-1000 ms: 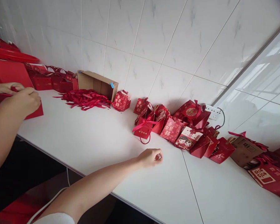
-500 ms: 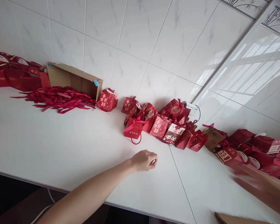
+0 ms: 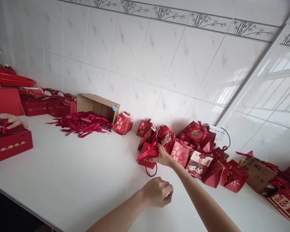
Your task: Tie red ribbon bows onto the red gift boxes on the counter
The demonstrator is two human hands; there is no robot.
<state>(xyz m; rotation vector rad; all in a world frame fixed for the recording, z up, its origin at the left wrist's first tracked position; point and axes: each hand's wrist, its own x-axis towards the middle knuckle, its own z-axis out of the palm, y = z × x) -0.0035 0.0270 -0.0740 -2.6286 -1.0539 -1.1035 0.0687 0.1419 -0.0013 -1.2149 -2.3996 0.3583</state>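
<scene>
My right hand [image 3: 163, 157] reaches in from the lower right and grips a small red gift bag [image 3: 147, 156] with a pink-red ribbon bow and a cord loop. This bag stands at the near left end of a cluster of red gift bags [image 3: 195, 151] along the tiled wall. My left hand [image 3: 157, 192] rests on the white table [image 3: 82, 180] just in front of that bag. Its fingers are curled into a loose fist, and whatever may be inside is hidden.
Another person's hand [image 3: 5, 121] lies on a red box with gold lettering [image 3: 11, 146] at the far left. A heap of red ribbons [image 3: 83, 122] spills from an open cardboard box [image 3: 98, 105]. More red boxes [image 3: 41, 103] line the wall. A brown box [image 3: 257, 172] sits at the right, and a power strip [image 3: 215, 130] lies behind the bags.
My right hand came in from the right edge and took hold of the small ribbon-tied bag. My left hand stayed closed on the table. The view swung back left, showing the other person's hand again.
</scene>
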